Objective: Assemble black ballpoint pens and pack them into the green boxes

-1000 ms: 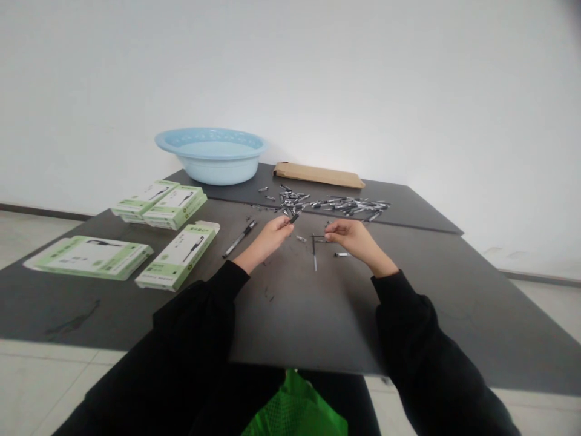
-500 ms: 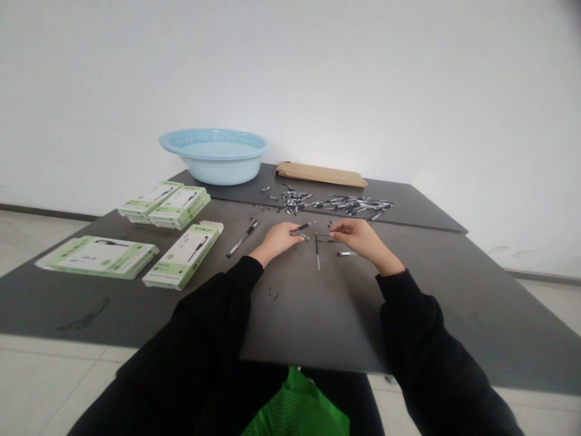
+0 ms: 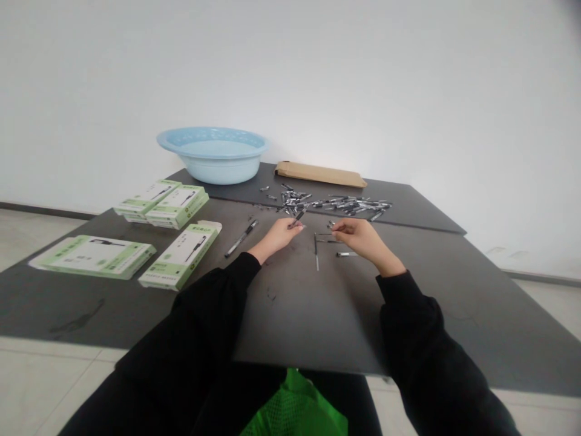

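Note:
My left hand (image 3: 278, 235) is closed around a pen (image 3: 297, 218) with a black grip, its tip slanting up and away to the right. Fingers pinched, my right hand (image 3: 356, 235) hovers a short way to the right, and a tiny piece at the fingertips is too small to name. Below and between the hands, a thin pen refill (image 3: 316, 257) lies pointing toward me. More thin dark rods lie beneath my right fingers, along with a clear pen part (image 3: 345, 254). One capped pen (image 3: 241, 238) rests left of my left hand.
Piles of pen parts (image 3: 358, 206) spread across the table (image 3: 308, 315) beyond my hands. Behind them are a light blue basin (image 3: 222, 169) and a flat brown cardboard piece (image 3: 320, 174). Green-and-white pen boxes (image 3: 181, 254) lie at the left. A wall stands behind the table.
The pen in my left hand has turned to a steeper slant, its tip now pointing further away from me. My right hand stays pinched at nearly the same spot.

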Action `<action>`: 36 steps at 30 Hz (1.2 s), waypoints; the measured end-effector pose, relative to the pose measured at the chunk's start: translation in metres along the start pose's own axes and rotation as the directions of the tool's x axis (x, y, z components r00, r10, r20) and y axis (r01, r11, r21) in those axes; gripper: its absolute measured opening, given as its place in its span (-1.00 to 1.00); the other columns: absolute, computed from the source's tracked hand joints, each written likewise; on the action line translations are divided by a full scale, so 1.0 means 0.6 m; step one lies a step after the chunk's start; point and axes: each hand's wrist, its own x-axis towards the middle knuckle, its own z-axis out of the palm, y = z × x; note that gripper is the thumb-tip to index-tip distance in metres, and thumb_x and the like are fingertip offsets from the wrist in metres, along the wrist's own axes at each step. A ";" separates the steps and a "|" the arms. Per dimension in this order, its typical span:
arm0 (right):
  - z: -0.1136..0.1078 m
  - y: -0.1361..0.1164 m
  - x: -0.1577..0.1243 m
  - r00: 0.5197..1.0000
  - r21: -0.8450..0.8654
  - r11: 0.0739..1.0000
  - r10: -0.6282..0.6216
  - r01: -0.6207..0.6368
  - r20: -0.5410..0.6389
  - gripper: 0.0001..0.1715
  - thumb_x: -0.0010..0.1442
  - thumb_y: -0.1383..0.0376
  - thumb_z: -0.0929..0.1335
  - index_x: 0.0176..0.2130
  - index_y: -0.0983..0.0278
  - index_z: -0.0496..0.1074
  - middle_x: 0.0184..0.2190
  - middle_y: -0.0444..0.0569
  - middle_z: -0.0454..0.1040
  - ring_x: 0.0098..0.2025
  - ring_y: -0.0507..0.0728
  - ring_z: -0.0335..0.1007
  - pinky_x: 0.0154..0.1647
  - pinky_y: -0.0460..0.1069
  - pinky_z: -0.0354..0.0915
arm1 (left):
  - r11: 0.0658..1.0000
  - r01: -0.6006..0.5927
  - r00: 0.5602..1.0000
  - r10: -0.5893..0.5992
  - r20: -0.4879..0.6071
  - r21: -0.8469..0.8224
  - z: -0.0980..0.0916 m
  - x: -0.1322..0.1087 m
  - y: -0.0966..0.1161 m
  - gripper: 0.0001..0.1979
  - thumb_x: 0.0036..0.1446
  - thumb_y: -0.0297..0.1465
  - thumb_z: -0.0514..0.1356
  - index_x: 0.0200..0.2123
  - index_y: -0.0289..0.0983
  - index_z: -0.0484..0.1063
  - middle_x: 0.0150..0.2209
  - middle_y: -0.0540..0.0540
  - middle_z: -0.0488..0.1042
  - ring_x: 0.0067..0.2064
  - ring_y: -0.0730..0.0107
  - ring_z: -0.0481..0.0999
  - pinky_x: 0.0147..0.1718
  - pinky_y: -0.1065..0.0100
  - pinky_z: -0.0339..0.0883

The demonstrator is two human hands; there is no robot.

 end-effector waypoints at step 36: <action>0.055 -0.027 -0.004 0.969 0.334 0.922 -0.128 0.194 -0.211 -0.84 0.06 0.24 0.43 -0.31 0.24 0.58 -0.32 -0.01 0.62 -0.27 0.16 0.52 -0.16 0.05 0.39 | 0.807 0.152 0.987 -0.095 0.129 -0.571 0.006 -0.044 0.068 -0.54 -0.11 -0.20 0.39 -0.16 -0.36 0.56 -0.63 0.10 0.31 -0.65 0.68 0.04 -0.63 0.46 -0.15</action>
